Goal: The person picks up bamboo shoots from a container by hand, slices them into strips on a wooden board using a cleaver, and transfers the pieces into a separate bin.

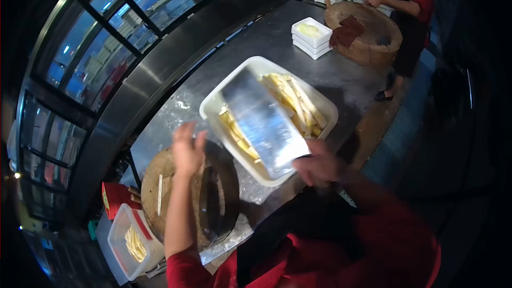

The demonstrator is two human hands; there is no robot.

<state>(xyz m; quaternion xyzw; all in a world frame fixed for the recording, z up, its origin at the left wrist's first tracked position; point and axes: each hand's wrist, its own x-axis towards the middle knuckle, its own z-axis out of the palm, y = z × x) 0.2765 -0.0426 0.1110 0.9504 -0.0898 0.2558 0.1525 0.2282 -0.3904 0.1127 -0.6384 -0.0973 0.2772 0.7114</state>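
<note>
My right hand (319, 164) is closed round the handle of a cleaver (261, 122), whose wide, shiny blade is smeared by motion. The blade overlaps a white rectangular tub (213, 108) that holds long pale-yellow vegetable sticks (298, 101) on both sides of it. Over the far edge of a round wooden chopping block (152, 181), my left hand (188, 149) is raised, slightly blurred, with its fingers apart and nothing in them. One thin pale strip (160, 194) lies on the block, left of my forearm.
A clear plastic container (118, 229) with pale cut strips and a red box (114, 198) stand left of the block. Stacked white dishes (312, 48) sit farther back, near a second chopping block (373, 26) with dark red pieces. Another person's hand (376, 1) is beside it.
</note>
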